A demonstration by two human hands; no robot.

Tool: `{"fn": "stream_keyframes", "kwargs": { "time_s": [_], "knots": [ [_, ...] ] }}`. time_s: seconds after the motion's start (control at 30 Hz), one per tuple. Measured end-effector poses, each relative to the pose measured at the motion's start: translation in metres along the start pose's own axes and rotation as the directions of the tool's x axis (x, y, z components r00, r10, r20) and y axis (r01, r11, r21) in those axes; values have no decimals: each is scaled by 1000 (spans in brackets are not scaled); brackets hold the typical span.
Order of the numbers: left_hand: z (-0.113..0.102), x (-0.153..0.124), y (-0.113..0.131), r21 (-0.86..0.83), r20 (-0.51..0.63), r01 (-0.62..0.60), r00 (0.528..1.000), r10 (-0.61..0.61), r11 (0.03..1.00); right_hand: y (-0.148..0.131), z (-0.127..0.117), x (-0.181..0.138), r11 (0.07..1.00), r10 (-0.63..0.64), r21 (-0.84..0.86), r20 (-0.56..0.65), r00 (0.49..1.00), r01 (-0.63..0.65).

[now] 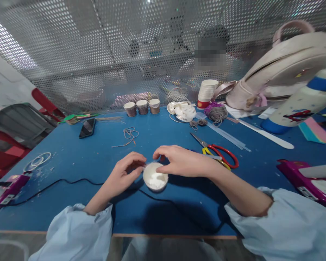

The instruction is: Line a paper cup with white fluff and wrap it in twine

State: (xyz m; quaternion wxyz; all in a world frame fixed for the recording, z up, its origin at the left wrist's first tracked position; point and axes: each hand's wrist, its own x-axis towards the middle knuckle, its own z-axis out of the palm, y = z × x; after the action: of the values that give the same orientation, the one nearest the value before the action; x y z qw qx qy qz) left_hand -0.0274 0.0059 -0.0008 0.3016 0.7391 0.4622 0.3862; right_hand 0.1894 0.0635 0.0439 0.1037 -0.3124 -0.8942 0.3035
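A small white paper cup [155,177] stands on the blue table [70,152], right in front of me. My left hand [125,173] is curled against its left rim, fingers pinched at the edge. My right hand [179,160] reaches over the cup's far rim, fingertips pressed together on it. What the fingertips pinch, apart from the rim, is too small to make out. Both sleeves are light blue.
Red-handled scissors [220,152] lie just right of my right hand. A black cable [70,181] runs under my wrists to a purple tool [8,188]. Farther back stand three wrapped cups [142,106], a phone [87,127], string [129,135], ribbon [182,110], stacked cups [207,92], a bag [282,69].
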Motion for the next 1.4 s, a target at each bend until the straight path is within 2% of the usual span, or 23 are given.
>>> {"fn": "stream_keyframes", "kwargs": {
  "time_s": [0.1,0.17,0.3,0.43,0.6,0.77,0.87,1.0,1.1,1.27,1.4],
  "knots": [
    [-2,-3,0,0,-38,123,992,-123,992,1,1,-9,974,58,226,-155,986,-21],
    [-4,-5,1,-11,-25,195,980,-195,981,3,7,-15,948,77,317,-237,968,2],
    [-4,-9,8,-39,115,248,963,-243,968,6,28,-17,945,24,315,-332,943,87],
    [2,-10,12,-48,250,257,939,-237,965,6,50,-11,968,38,247,-344,938,51],
    [4,-8,4,-214,192,307,944,-268,927,7,59,-8,967,111,256,-359,927,-17],
    [5,-4,-2,-313,123,305,952,-280,900,3,58,-14,976,105,217,-370,923,-24],
    [5,-4,-1,-308,96,306,952,-290,901,-1,60,-16,980,110,195,-374,921,-38],
    [6,-4,4,-277,137,314,948,-286,908,-1,64,-15,978,122,206,-394,911,-42],
    [9,-4,7,-225,147,323,944,-296,919,0,68,-12,966,113,257,-439,892,4],
    [16,-3,6,-111,111,266,961,-254,957,3,71,-9,940,83,327,-490,868,95],
    [16,-2,4,-175,109,273,960,-257,946,5,71,-9,925,89,361,-507,857,117]
  ]
}}
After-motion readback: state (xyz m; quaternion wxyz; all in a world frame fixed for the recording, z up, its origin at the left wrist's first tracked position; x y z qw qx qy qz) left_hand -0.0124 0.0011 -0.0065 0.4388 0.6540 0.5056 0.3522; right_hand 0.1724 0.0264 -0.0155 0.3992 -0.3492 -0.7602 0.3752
